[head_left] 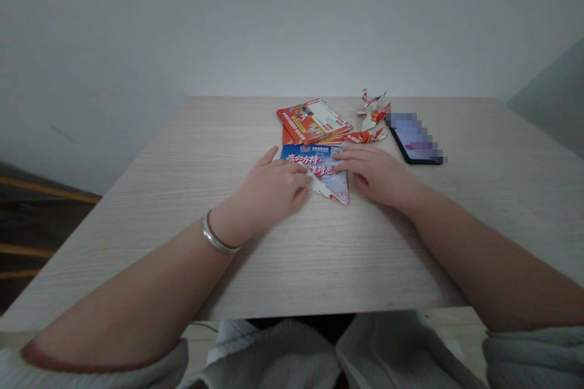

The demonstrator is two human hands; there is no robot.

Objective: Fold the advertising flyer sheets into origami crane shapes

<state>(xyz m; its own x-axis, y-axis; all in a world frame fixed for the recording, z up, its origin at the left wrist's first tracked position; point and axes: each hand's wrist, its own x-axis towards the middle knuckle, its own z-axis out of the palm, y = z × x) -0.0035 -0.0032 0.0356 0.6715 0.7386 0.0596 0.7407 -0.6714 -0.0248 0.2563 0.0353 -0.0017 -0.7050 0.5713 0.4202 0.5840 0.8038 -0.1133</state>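
A blue printed leaflet (319, 158) with red-and-white lettering lies on the table in front of me. Its lower left corner is folded over, and the white back (325, 189) shows along a slanted edge. My left hand (276, 185) rests on the left part of this fold, thumb apart and fingers lying on the paper. At the leaflet's right edge, my right hand (371, 171) lays its stretched fingers on the printed side, the thumb tucked lower. Neither hand grips the paper; part of the leaflet is hidden under the fingers.
Behind the leaflet lies a fanned stack of orange-red leaflets (314, 121). Folded red-and-white paper shapes (375, 110) stand to its right, another (365, 136) lying flatter in front. A black-edged phone (417, 140) lies farther right. The pale wooden table (205, 152) meets a wall.
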